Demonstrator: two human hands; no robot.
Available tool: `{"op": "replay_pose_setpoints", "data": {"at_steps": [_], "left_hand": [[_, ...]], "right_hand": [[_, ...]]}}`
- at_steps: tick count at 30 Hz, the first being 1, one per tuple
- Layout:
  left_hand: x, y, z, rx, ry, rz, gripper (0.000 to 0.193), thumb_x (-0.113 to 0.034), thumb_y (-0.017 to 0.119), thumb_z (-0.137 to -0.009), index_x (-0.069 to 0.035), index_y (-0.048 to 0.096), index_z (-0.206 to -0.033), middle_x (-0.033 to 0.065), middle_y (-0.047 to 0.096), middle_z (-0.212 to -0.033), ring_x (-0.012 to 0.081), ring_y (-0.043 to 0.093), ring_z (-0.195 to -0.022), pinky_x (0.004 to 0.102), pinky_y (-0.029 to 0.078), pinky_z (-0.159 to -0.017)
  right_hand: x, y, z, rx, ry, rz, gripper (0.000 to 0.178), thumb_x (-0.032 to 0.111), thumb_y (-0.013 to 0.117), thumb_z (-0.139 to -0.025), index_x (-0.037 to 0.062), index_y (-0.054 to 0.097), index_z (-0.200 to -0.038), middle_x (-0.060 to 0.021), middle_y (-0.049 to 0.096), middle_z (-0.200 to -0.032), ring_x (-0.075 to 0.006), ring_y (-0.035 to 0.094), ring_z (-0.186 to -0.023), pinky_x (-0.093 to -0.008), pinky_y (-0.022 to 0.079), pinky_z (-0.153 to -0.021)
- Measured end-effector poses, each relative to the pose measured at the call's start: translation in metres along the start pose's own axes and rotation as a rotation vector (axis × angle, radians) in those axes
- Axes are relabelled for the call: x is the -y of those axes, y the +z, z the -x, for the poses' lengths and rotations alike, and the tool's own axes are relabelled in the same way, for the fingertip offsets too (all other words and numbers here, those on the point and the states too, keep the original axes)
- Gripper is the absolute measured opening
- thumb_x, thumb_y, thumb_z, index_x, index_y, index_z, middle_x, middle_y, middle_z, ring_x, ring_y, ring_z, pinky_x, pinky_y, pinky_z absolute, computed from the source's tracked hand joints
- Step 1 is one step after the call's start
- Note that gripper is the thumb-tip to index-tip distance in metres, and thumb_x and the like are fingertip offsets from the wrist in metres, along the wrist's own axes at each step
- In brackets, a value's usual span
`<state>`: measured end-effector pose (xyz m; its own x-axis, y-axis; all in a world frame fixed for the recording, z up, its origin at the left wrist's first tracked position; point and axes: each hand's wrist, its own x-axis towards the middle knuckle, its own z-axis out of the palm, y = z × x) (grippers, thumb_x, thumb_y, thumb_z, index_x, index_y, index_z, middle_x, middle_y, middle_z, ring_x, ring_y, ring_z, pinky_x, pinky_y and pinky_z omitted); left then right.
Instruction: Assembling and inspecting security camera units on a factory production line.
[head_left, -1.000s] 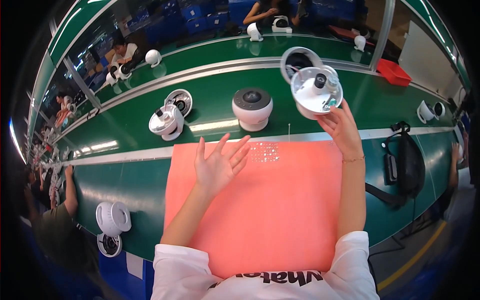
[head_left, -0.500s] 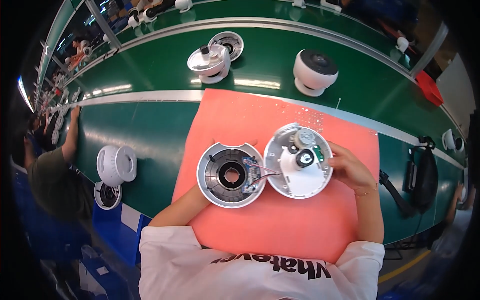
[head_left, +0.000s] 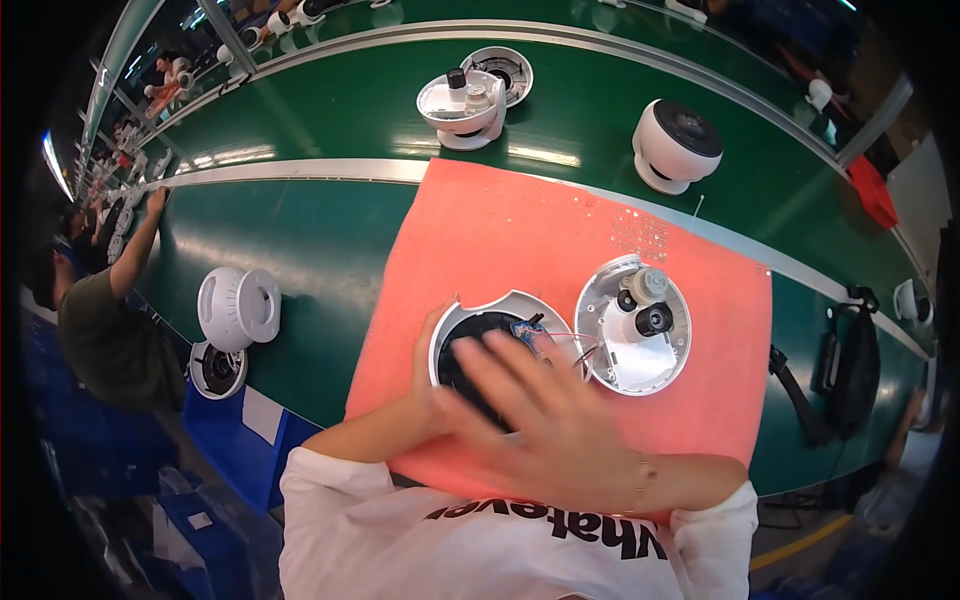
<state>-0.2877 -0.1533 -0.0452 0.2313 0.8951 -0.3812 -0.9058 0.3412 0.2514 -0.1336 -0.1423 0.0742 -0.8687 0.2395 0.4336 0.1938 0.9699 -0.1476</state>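
Steadying the round white housing on the pink foam mat, the left hand cups its near-left rim, though whether the fingers pinch cannot be told. Blurred, the right hand is spread flat above the dark cavity. Thin wires link it to the open half with the motor parts just beside, so gentle handling without tugging them seems wise.

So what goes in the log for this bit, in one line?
left hand: gripping round white housing | right hand: over housing, blurred | open cover half: on pink mat, wires joining both
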Motion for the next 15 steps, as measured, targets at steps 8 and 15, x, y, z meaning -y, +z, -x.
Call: {"op": "replay_pose_setpoints", "data": {"at_steps": [8, 15], "left_hand": [[0.011, 0.012, 0.029, 0.601, 0.151, -0.549, 0.082, -0.046, 0.055, -0.088, -0.016, 0.006, -0.146, 0.0095, 0.020, -0.146, 0.0231, 0.024, -0.135, 0.0471, 0.028, -0.106], [0.019, 0.055, 0.021, 0.516, 0.618, -1.065, 0.057, -0.007, 0.071, -0.076, -0.001, 0.047, -0.127, 0.0158, 0.061, -0.110, 0.0234, 0.064, -0.098, 0.0310, 0.052, -0.080]], "right_hand": [[-0.014, -0.023, 0.037, -0.216, 0.234, -0.668, 0.069, 0.004, 0.069, -0.070, -0.0037, 0.038, -0.131, -0.0213, 0.049, -0.127, -0.0290, 0.056, -0.110, -0.0334, 0.046, -0.089], [-0.024, -0.033, 0.105, -0.516, 0.394, -0.504, 0.072, 0.003, 0.066, -0.072, 0.0001, 0.020, -0.126, -0.0231, 0.048, -0.114, -0.0278, 0.055, -0.102, -0.0338, 0.045, -0.090]]}}
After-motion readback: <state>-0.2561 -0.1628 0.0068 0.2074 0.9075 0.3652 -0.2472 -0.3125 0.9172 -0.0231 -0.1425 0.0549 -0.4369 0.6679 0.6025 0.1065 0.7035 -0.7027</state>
